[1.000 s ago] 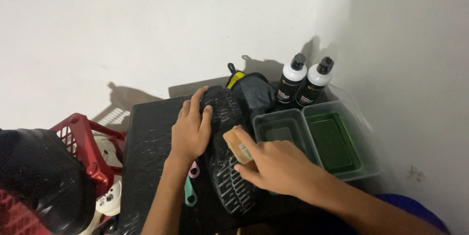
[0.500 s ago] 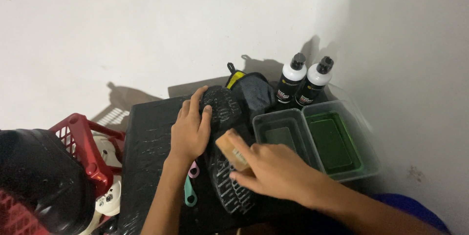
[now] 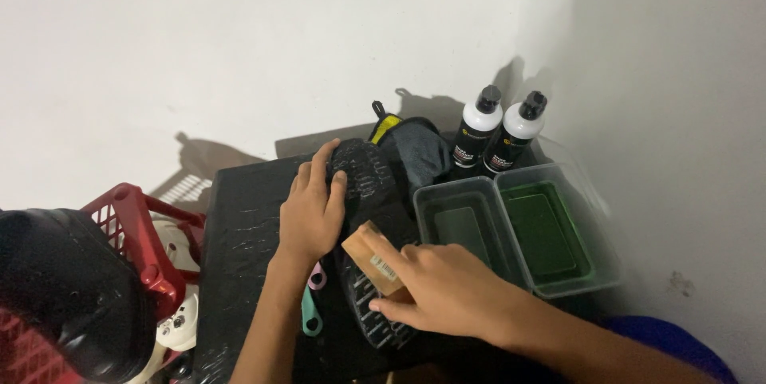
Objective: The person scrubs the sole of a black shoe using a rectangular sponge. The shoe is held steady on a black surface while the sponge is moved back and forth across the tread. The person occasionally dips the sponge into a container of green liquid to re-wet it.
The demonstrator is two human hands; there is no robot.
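Gripping black shoe (image 3: 371, 192) sole-up, left hand (image 3: 313, 210) clamped on toe; right hand (image 3: 447, 288) closed on wooden brush (image 3: 373, 255) at sole centre; two tubs (image 3: 511, 228) just beside, right edge.

The right hand (image 3: 447, 292) covers most of the wooden brush (image 3: 373, 255), hiding its bristles. The left hand (image 3: 313, 212) masks part of the shoe (image 3: 375, 192) sole. The red basket (image 3: 132, 228) and dark object (image 3: 64, 288) are cut off at the left edge. Bottle (image 3: 476, 135) labels are too small to make out.
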